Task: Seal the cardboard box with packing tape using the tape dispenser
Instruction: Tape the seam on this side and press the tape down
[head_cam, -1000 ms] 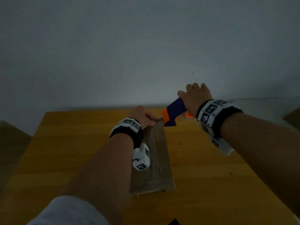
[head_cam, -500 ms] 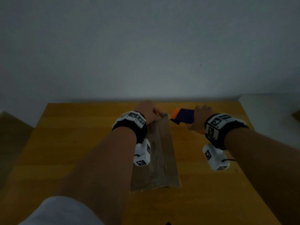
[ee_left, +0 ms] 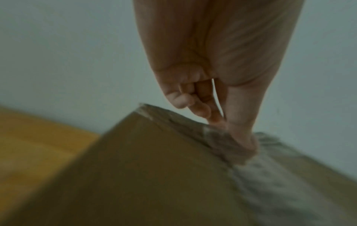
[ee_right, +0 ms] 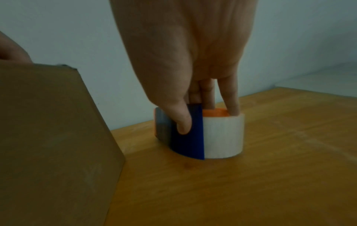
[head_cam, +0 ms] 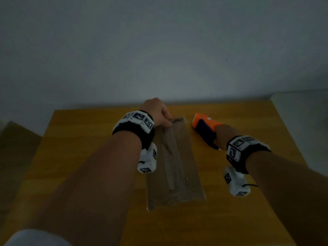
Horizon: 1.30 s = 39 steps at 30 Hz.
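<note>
A long, narrow cardboard box (head_cam: pixel 174 162) lies on the wooden table (head_cam: pixel 92 142), with a strip of tape down its top seam. My left hand (head_cam: pixel 156 112) sits at the box's far end, thumb (ee_left: pixel 245 137) pressing on the tape there and the other fingers curled. To the right of the box, the orange and blue tape dispenser (head_cam: pixel 205 129) with its white tape roll (ee_right: pixel 222 136) stands on the table. My right hand (head_cam: pixel 222 134) holds it: thumb (ee_right: pixel 181 120) on the blue cover, fingers down inside the orange core.
The table's far edge meets a plain grey wall (head_cam: pixel 159 50). A pale surface (head_cam: pixel 301 121) adjoins the table at the right. Bare wood lies to the left of the box and toward the near edge.
My right hand has brought the dispenser down from above the box's far end and set it on the table to the right. My left hand stays at the box's far end.
</note>
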Motion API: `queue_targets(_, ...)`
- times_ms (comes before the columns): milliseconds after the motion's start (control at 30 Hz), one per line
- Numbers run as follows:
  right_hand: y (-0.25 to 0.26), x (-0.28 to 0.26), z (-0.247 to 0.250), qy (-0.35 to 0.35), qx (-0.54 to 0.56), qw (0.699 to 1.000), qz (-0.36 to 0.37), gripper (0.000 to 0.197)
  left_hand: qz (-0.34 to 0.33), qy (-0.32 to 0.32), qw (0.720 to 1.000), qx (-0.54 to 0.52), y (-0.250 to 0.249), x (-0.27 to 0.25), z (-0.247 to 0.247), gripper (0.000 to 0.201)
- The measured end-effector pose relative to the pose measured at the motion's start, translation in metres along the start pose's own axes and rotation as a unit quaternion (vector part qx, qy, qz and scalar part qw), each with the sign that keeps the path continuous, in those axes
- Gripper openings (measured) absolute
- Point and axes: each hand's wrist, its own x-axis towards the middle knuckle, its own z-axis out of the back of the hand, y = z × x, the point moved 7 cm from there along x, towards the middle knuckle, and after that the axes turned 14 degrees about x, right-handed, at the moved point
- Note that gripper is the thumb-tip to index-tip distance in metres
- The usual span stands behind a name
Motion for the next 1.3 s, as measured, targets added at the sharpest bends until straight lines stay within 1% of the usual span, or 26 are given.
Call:
queue_targets(100,0.001,0.004,-0.011,-0.009,0.033,0.999,0.024,0.046,0.007,-0.01,1.0,0.001,0.005,-0.002,-0.001,0.026)
queue_targets(167,0.001,0.008,-0.019,-0.012,0.009,0.999,0.038,0.054,0.007,-0.016,1.0,-0.002,0.005,-0.003,-0.002,0.025)
queue_targets(233,-0.001,0.007,-0.024,0.017,-0.013,1.0,0.0,0.051,0.005,-0.02,1.0,-0.002,0.005,-0.003,-0.002,0.023)
queue_targets(300,0.0,0.01,-0.025,0.037,-0.014,0.999,-0.024,0.054,0.005,-0.02,1.0,-0.002,0.005,-0.003,-0.002,0.023)
queue_targets(400,0.004,0.01,-0.019,0.039,0.028,0.999,-0.023,0.064,0.008,-0.02,1.0,-0.01,0.006,-0.005,-0.002,0.023)
queue_targets(500,0.009,-0.002,-0.012,0.02,0.027,0.999,0.007,0.051,0.002,-0.005,1.0,-0.002,0.006,-0.008,0.001,0.025)
queue_targets(533,0.008,0.001,-0.011,0.016,0.013,1.0,0.01,0.052,0.004,0.006,1.0,-0.004,0.008,-0.009,0.001,0.025)
queue_targets(567,0.006,0.002,-0.011,0.008,0.007,1.0,0.007,0.056,0.01,0.022,1.0,-0.008,0.011,-0.01,0.002,0.025)
queue_targets(600,0.002,0.008,-0.01,0.008,0.003,1.0,-0.015,0.049,0.015,0.038,0.999,-0.007,0.015,-0.012,0.001,0.024)
queue_targets(633,-0.003,0.012,-0.007,-0.001,0.009,1.0,-0.022,0.037,0.019,0.054,0.998,0.003,0.02,-0.013,0.0,0.024)
queue_targets(667,-0.004,0.012,-0.002,-0.009,0.023,0.999,-0.027,0.033,0.019,0.065,0.998,0.017,0.023,-0.015,-0.001,0.025)
queue_targets(700,-0.002,0.004,0.005,-0.016,0.025,0.999,-0.028,0.035,0.021,0.071,0.997,0.03,0.027,-0.016,-0.002,0.025)
queue_targets(767,0.001,-0.01,0.016,-0.045,0.035,0.998,-0.023,0.034,0.021,0.058,0.997,0.047,0.03,-0.02,0.0,0.025)
queue_targets(800,0.001,-0.012,0.017,-0.048,0.025,0.998,-0.017,0.034,0.025,0.039,0.997,0.054,0.032,-0.021,0.001,0.026)
queue_targets(867,0.0,-0.01,0.019,-0.054,0.036,0.998,-0.005,0.037,0.054,-0.011,0.996,0.065,0.038,-0.025,0.009,0.027)
queue_targets(900,0.002,-0.011,0.02,-0.052,0.045,0.998,-0.002,0.039,0.08,-0.035,0.994,0.063,0.045,-0.027,0.012,0.026)
queue_targets(967,0.008,-0.019,0.026,-0.07,0.119,0.99,0.01,0.04,0.136,-0.063,0.988,0.047,0.061,-0.03,0.019,0.024)
queue_targets(1033,0.013,-0.023,0.031,-0.072,0.215,0.974,0.013,0.049,0.189,-0.071,0.979,0.027,0.079,-0.035,0.021,0.027)
queue_targets(1100,0.014,-0.022,0.031,-0.065,0.311,0.948,0.007,0.067,0.208,-0.053,0.976,0.019,0.09,-0.038,0.015,0.029)
queue_targets(1133,0.018,-0.023,0.031,-0.055,0.337,0.94,0.01,0.07,0.204,-0.038,0.978,0.016,0.091,-0.039,0.011,0.03)
queue_targets(1166,0.023,-0.025,0.031,-0.041,0.344,0.938,0.022,0.067,0.201,-0.031,0.979,0.006,0.091,-0.039,0.007,0.031)
queue_targets(1233,0.033,-0.026,0.028,-0.018,0.322,0.946,0.044,0.049,0.206,-0.013,0.978,-0.036,0.089,-0.04,0.002,0.035)
queue_targets(1300,0.037,-0.023,0.026,-0.027,0.308,0.95,0.048,0.038,0.219,0.005,0.975,-0.04,0.091,-0.039,-0.002,0.061)
